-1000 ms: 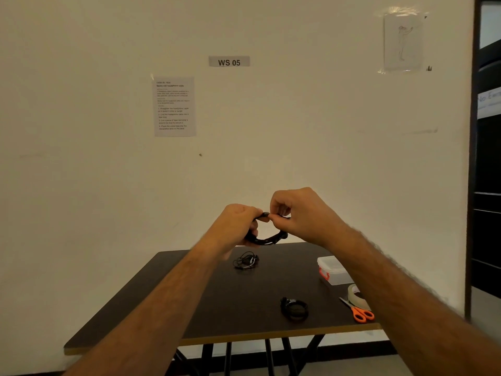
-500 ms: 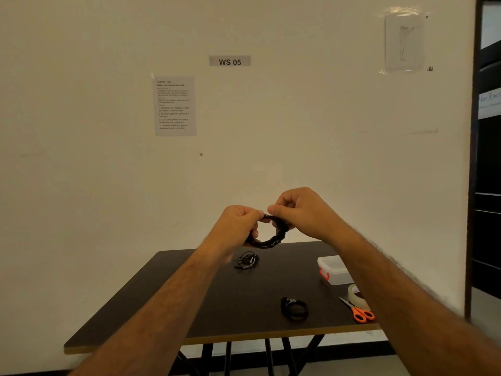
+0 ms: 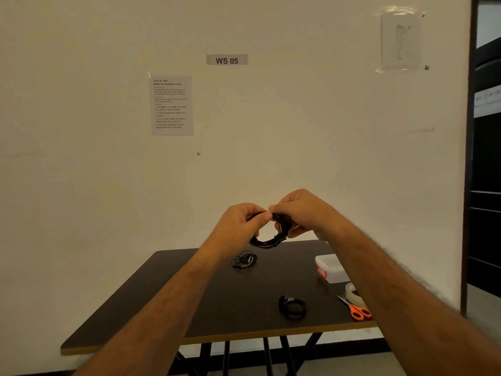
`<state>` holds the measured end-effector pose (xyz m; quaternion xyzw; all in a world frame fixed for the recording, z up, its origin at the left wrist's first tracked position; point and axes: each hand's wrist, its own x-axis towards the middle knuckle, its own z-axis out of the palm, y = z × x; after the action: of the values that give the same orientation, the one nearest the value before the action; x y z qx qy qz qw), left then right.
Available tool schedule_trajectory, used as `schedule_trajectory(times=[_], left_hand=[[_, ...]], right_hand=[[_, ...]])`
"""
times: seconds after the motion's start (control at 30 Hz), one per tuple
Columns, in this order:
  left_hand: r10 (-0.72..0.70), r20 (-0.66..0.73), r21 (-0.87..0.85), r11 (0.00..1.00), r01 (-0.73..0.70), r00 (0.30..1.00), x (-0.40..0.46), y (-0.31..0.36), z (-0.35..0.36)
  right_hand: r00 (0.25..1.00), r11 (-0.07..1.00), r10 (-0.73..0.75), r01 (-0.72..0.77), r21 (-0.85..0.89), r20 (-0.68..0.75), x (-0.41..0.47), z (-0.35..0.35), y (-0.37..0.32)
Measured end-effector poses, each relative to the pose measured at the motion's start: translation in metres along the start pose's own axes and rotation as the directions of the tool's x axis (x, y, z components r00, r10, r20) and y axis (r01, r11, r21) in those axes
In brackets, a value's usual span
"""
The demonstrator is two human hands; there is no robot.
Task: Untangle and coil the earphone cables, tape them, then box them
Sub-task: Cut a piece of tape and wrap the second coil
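Note:
Both hands are raised above the dark table point(image 3: 162, 299) and hold a black coiled earphone cable point(image 3: 267, 241). My left hand point(image 3: 241, 226) grips the coil's left side and my right hand point(image 3: 301, 213) pinches its top right. The lower arc of the coil hangs free between them. A tangled black earphone point(image 3: 244, 260) with white parts lies at the back of the table. A second neat black coil point(image 3: 292, 308) lies near the front edge. A clear plastic box point(image 3: 332, 268) with a red latch stands at the right.
A roll of clear tape point(image 3: 352, 293) and orange-handled scissors point(image 3: 355, 310) lie at the table's right front corner. A white wall with an instruction sheet point(image 3: 172, 105) and a "WS 05" label point(image 3: 227, 60) rises behind. A dark doorway point(image 3: 485, 185) is on the right.
The right hand has shifted its fingers round the coil's right side, and the coil now shows as a fuller ring. Both hands stayed at about the same height.

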<state>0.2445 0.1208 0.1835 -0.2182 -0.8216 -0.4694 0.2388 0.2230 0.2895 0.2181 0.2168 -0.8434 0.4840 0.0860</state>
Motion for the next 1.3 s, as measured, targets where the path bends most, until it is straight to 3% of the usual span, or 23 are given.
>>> schedule_trajectory(times=[0.13, 0.33, 0.6, 0.73, 0.93, 1.1, 1.3], left_hand=[[0.105, -0.03, 0.219, 0.971, -0.096, 0.994, 0.002, -0.002, 0.002], [0.334, -0.104, 0.546, 0.807, -0.227, 0.937, -0.001, -0.005, 0.006], [0.506, -0.103, 0.647, 0.688, -0.329, 0.856, -0.004, -0.008, 0.009], [0.443, -0.06, 0.561, 0.756, -0.337, 0.894, -0.005, 0.0, 0.007], [0.247, -0.047, 0.491, 0.849, -0.193, 0.968, -0.001, -0.001, 0.003], [0.099, -0.05, 0.508, 0.859, -0.06, 0.994, 0.004, -0.002, -0.002], [-0.023, -0.012, 0.434, 0.9, 0.026, 1.0, 0.004, 0.0, -0.01]], right_hand=[[0.998, 0.998, 0.054, -0.054, -0.011, 0.043, -0.001, -0.004, 0.0], [0.981, 0.989, 0.143, -0.148, 0.026, 0.129, 0.001, -0.004, 0.002], [0.935, 0.967, 0.207, -0.24, 0.088, 0.287, 0.006, -0.007, 0.008], [0.927, 0.975, 0.176, -0.21, 0.07, 0.331, 0.004, -0.009, 0.011], [0.963, 0.966, 0.129, -0.067, -0.25, 0.238, 0.005, 0.0, 0.01], [0.981, 0.987, -0.119, 0.133, -0.088, 0.152, 0.001, 0.001, 0.01], [0.953, 0.93, -0.264, 0.292, -0.225, 0.146, 0.003, 0.006, 0.018]])
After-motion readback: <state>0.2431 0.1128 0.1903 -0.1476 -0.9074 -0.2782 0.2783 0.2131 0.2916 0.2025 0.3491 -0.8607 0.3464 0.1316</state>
